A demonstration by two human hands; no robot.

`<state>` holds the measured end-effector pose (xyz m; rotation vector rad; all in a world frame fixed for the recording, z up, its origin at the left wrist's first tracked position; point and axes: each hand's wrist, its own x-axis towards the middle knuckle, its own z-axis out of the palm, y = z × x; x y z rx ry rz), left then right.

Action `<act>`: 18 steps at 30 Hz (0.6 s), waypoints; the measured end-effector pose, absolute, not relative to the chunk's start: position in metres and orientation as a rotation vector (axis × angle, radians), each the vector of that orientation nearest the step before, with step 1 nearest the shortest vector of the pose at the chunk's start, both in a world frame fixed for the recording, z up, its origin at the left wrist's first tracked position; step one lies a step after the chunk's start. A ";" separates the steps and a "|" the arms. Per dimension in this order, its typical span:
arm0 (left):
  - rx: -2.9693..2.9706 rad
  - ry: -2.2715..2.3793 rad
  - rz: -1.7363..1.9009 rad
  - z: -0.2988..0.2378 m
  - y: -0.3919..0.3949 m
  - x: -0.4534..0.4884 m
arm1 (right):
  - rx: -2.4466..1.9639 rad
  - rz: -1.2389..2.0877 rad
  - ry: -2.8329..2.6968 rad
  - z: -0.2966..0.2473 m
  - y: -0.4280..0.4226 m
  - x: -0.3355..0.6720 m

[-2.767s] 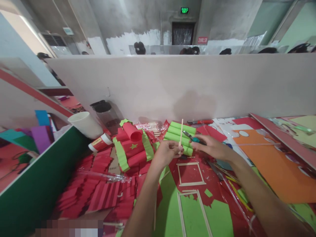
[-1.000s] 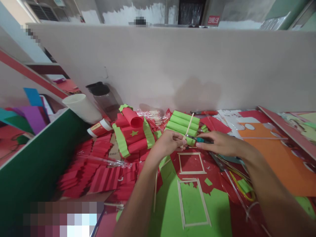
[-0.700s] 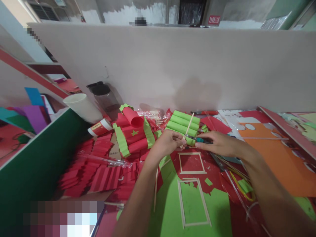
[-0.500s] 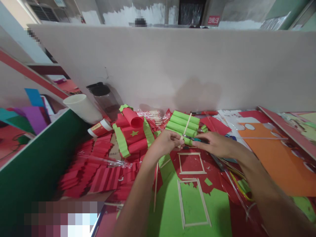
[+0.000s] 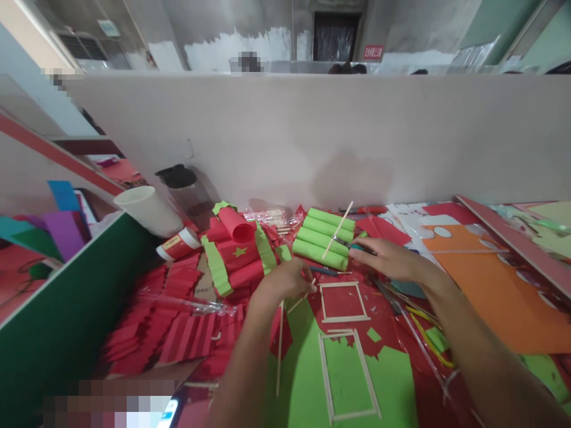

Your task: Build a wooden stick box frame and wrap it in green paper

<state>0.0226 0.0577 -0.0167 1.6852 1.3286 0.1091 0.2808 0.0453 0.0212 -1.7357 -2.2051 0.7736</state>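
My right hand (image 5: 389, 258) grips teal-handled pliers (image 5: 342, 241), whose metal jaws are at a thin wooden stick (image 5: 345, 217). The stick slants over a row of rolled green paper tubes (image 5: 307, 249). My left hand (image 5: 288, 279) is lower and to the left, fingers pinched on a short stick piece (image 5: 313, 283), partly hidden by the fingers. Just below lies a small rectangular stick frame (image 5: 345, 320) on red paper. A taller stick frame (image 5: 325, 374) rests on green paper (image 5: 395, 380).
Left of my hands stands a red and green paper model (image 5: 241, 252) with a yellow star. Folded red paper (image 5: 187, 324), a white cup (image 5: 149, 208) and a dark-lidded bottle (image 5: 182, 184) are further left. Orange sheets (image 5: 486, 297) lie right. A pale partition (image 5: 267, 131) rises behind.
My left hand has left the long stick and moved down and left, toward the small frame. My right hand stays near the green tubes with the pliers. The view has tilted up slightly.
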 end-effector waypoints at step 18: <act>1.832 0.830 0.625 0.020 0.050 0.024 | -1.540 0.755 -2.351 0.009 0.032 0.247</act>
